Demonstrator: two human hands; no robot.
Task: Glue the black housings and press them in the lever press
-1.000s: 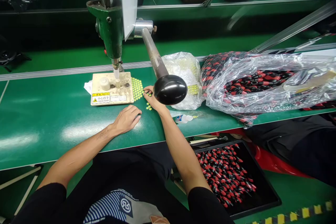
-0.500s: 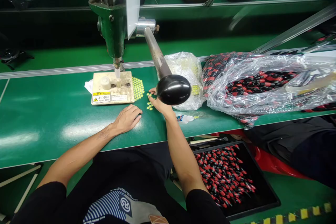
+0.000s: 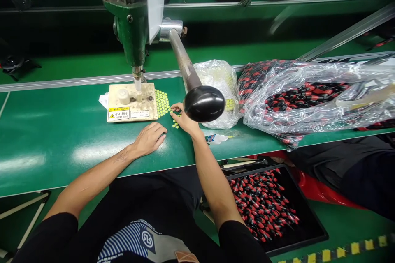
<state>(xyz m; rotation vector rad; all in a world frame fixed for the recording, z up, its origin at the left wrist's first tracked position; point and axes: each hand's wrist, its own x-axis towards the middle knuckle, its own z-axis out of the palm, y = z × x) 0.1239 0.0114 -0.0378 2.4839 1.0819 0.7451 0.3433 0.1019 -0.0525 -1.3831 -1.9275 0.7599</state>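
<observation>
My left hand (image 3: 151, 136) rests on the green bench in front of the press base, fingers loosely extended, holding nothing. My right hand (image 3: 187, 122) is beside the honeycomb-like group of small yellow discs (image 3: 162, 103), its thumb and forefinger drawn together around small discs at the group's right edge. Under its fingers lie a few loose yellow discs (image 3: 175, 125); the fingers partly hide others. The hand press (image 3: 132, 37) stands over a cream base plate (image 3: 132, 118) with a warning label. Its black lever knob (image 3: 204, 104) overhangs the area beside my right hand.
Behind the knob lies a clear bag of yellow pieces (image 3: 220, 74). To its right is a big plastic bag (image 3: 308, 119) of black-and-red parts. A small bottle (image 3: 217, 139) lies near the bench edge. Below, a black tray (image 3: 308, 218) holds similar parts. Another person (image 3: 348, 168) sits at right.
My right hand has moved slightly left, its fingertips now at the edge of the disc group. My left hand has stayed in place.
</observation>
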